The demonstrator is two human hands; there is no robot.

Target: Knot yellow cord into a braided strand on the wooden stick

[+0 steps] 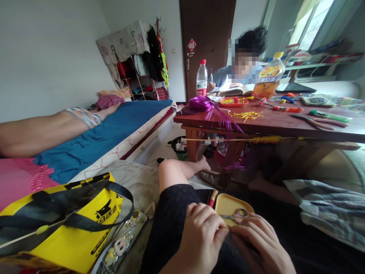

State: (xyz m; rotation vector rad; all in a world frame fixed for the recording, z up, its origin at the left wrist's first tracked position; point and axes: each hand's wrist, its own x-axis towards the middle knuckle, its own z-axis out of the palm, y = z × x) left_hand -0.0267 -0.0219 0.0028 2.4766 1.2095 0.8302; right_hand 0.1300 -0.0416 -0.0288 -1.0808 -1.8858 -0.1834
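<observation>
My left hand [203, 228] and my right hand [258, 236] meet over my lap, thumbs and fingertips pinched close together. Whatever sits between the fingertips is too small and too covered to name. Just beyond them lies a shallow yellow tray [224, 202], partly hidden by the hands. Small scissors [239, 215] with pinkish handles rest on the tray, beside my right fingers. A red stick-like handle [212, 198] stands at the tray's left edge, near my left knuckles.
Ahead, a reddish table [196, 117] bears purple tinsel strands [201, 103], yellow pieces [247, 115], pliers [312, 121] and bottles. Behind it a person [221, 78] writes. A yellow bag [76, 238] and a cartoon-decorated case [119, 245] are at left. Another person [42, 131] lies on the bed.
</observation>
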